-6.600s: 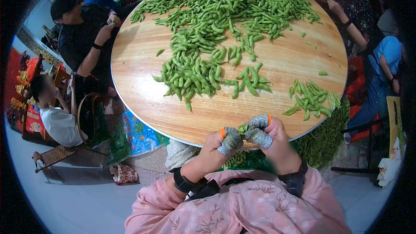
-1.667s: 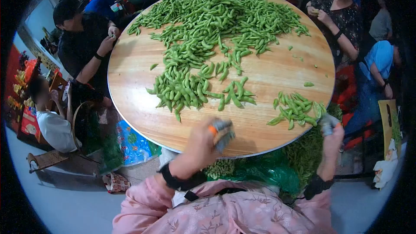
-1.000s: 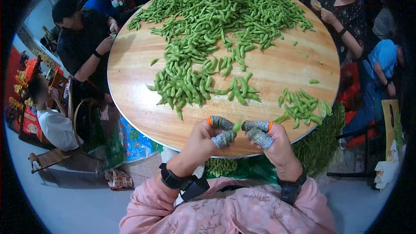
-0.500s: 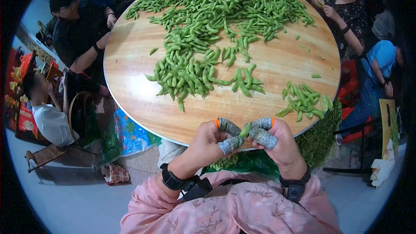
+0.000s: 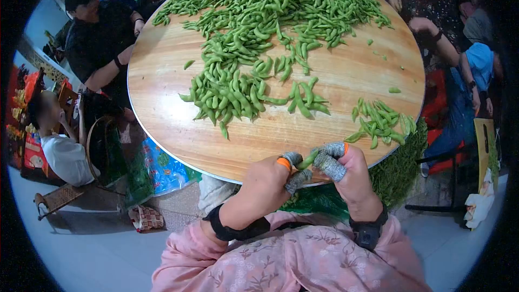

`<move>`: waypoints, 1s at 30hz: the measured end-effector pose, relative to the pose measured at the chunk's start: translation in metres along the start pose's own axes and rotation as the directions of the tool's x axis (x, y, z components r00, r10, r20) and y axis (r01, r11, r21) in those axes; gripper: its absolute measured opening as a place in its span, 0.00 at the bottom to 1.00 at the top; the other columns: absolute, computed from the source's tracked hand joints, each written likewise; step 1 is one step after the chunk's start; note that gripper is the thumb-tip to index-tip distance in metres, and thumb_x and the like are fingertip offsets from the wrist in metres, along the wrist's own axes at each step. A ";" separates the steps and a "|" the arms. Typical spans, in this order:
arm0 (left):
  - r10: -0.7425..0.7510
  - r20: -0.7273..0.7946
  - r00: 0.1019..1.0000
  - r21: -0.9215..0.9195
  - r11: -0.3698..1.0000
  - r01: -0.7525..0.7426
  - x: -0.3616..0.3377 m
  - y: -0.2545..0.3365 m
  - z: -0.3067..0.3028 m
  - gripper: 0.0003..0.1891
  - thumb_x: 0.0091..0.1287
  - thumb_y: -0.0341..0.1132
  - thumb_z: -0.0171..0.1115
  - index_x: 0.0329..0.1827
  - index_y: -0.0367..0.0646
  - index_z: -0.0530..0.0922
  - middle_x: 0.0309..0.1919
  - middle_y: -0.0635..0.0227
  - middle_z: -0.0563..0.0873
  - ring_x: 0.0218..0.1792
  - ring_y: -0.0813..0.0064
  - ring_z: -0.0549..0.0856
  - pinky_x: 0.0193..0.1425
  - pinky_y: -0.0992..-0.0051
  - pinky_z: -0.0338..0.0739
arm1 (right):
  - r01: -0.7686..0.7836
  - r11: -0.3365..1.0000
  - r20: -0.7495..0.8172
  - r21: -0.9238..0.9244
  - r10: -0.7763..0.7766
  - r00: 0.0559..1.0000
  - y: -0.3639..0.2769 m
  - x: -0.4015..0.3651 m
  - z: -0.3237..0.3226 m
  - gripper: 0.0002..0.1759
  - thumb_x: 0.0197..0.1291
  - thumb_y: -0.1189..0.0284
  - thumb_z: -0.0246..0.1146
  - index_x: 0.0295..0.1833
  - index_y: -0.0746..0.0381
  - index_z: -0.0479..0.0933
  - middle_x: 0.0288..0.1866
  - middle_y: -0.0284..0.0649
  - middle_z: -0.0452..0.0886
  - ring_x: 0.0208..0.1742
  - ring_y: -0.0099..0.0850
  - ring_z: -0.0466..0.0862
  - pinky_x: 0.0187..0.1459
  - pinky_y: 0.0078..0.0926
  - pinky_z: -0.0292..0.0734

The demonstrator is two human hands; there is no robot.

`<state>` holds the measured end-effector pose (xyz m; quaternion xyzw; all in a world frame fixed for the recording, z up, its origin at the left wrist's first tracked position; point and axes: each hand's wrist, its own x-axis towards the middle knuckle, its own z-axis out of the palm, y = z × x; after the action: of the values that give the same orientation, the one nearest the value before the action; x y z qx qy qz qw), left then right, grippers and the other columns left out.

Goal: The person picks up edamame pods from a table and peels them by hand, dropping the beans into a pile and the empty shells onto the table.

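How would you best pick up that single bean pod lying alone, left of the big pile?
Pinch the lone pod across its narrow middle, coming from above: it lies flat on the table, with bare wood along both long sides.

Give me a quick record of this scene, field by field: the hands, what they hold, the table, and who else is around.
Hands: left hand and right hand raised together at the near table edge
Held: one green pod, pinched by both hands
Fingers: fingers wear grey knit covers, some with orange tips
Surface: round wooden table
On it: big pile of pods from the middle to the far side; small pile near the right edge
Others: people sit around the table, left and right
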<state>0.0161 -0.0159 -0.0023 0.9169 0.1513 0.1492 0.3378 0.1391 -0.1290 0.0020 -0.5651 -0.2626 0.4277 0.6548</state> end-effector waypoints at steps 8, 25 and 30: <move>0.038 -0.019 0.999 -0.165 0.985 -0.041 -0.005 -0.007 0.009 0.04 0.55 0.29 0.53 0.31 0.38 0.72 0.19 0.59 0.75 0.20 0.63 0.75 0.25 0.72 0.69 | -0.111 0.953 0.086 0.283 0.090 0.992 0.009 -0.002 -0.001 0.10 0.49 0.71 0.61 0.35 0.66 0.74 0.29 0.37 0.77 0.26 0.19 0.75 0.26 0.11 0.68; -0.031 -0.125 0.992 -0.280 0.960 -0.005 -0.006 -0.011 0.011 0.04 0.57 0.29 0.52 0.32 0.37 0.70 0.18 0.62 0.73 0.19 0.66 0.73 0.24 0.75 0.67 | 0.011 0.983 0.116 0.182 -0.033 0.993 0.016 0.005 0.008 0.09 0.50 0.74 0.59 0.37 0.67 0.73 0.34 0.37 0.77 0.33 0.22 0.76 0.35 0.18 0.71; -0.281 0.223 0.934 -0.911 0.281 0.302 -0.010 -0.014 0.012 0.08 0.61 0.37 0.50 0.32 0.40 0.70 0.22 0.73 0.73 0.22 0.80 0.71 0.23 0.81 0.64 | 0.145 0.989 0.144 0.010 -0.145 0.979 0.015 0.010 0.008 0.06 0.49 0.77 0.58 0.35 0.67 0.73 0.33 0.36 0.77 0.33 0.23 0.75 0.37 0.18 0.70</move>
<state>0.0096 -0.0163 -0.0224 0.5149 0.1996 0.1357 0.8226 0.1331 -0.1162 -0.0123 -0.5121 -0.3500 0.4184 0.6634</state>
